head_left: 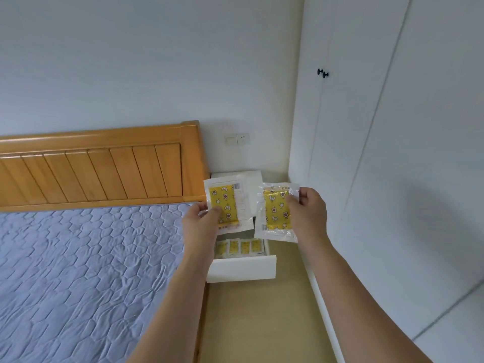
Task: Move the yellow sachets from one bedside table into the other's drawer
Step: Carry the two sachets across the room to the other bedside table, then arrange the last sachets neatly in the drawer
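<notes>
Head view looks down on both hands held above the pulled-out white drawer (242, 267) of a white bedside table (237, 177). The left hand (203, 221) pinches one clear-edged yellow patterned plastic sachet (227, 205) by its lower left corner; the right hand (310, 208) pinches a second yellow sachet (276, 212) along its right edge. Each hangs flat, face towards the camera, probably so they can be lowered separately. Directly beneath the grips, a row of similar yellow sachets (241, 247) stands inside the drawer.

bedside table (251, 179) mostly hidden behind held sachets (227, 205), sachet print illegible
</notes>
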`<state>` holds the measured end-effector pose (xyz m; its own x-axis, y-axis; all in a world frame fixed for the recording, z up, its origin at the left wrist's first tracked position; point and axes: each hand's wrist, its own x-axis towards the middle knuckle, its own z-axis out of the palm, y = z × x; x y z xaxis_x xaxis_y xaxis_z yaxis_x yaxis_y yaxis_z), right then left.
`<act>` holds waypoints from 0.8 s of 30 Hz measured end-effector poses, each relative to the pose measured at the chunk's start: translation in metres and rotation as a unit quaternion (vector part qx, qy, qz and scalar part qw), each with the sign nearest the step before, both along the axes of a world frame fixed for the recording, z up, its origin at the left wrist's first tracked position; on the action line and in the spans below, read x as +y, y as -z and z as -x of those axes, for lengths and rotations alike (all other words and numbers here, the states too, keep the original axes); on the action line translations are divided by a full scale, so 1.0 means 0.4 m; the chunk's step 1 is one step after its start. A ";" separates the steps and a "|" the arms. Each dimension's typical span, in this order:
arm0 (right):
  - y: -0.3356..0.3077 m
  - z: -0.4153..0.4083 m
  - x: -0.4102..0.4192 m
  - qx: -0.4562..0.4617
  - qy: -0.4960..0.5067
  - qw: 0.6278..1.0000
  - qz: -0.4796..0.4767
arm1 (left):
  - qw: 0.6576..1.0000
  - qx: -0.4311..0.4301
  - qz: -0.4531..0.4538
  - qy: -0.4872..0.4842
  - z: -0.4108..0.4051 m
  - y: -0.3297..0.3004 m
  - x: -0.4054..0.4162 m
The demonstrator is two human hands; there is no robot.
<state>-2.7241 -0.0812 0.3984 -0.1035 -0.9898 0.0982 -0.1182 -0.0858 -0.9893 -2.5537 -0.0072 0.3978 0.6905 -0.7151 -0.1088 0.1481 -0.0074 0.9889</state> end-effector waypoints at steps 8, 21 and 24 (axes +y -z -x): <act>0.108 -0.241 -0.394 0.036 -0.010 0.998 -0.043 | 0.997 -0.020 -0.073 0.027 -0.269 0.116 -0.429; 0.902 -0.456 -0.814 0.240 -0.180 0.946 -0.123 | 0.936 -0.168 -0.300 0.073 -0.500 0.910 -0.793; 1.130 -0.490 -0.864 0.276 -0.207 0.931 -0.122 | 0.923 -0.179 -0.326 0.095 -0.525 1.131 -0.842</act>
<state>-2.5281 -0.4267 -0.0537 0.2918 -0.9334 -0.2088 -0.6211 -0.0189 -0.7835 -2.3436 -0.3440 -0.0548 0.6346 -0.6906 -0.3469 -0.2535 -0.6100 0.7508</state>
